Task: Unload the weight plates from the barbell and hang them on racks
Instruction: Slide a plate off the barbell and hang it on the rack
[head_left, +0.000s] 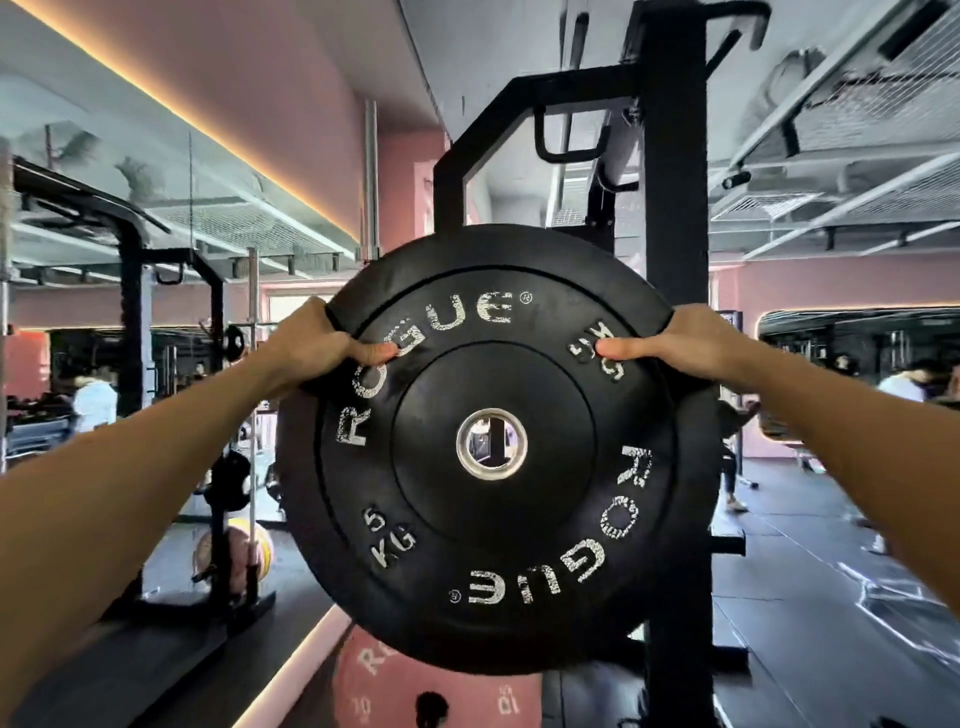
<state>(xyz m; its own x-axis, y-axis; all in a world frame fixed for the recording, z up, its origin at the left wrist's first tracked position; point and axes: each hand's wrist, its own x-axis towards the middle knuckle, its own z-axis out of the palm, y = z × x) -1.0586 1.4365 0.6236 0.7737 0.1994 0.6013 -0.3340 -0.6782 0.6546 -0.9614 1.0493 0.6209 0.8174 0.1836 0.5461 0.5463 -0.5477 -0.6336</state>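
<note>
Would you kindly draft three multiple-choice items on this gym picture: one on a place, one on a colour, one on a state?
1. Where do the hands hold the black plate?
A. at its upper left and upper right rim
B. at its bottom edge
C. through the centre hole

2. What colour is the plate low in the picture, under the black one?
A. green
B. pink
C. blue

3. What is in the black plate's centre hole?
A. a barbell sleeve
B. a rack peg
C. nothing; it is open

Key: 1 A, the left hand and right hand grip the black plate by its upper rim; 2 B, the pink plate shows below; 3 C, the background shows through the centre hole.
</note>
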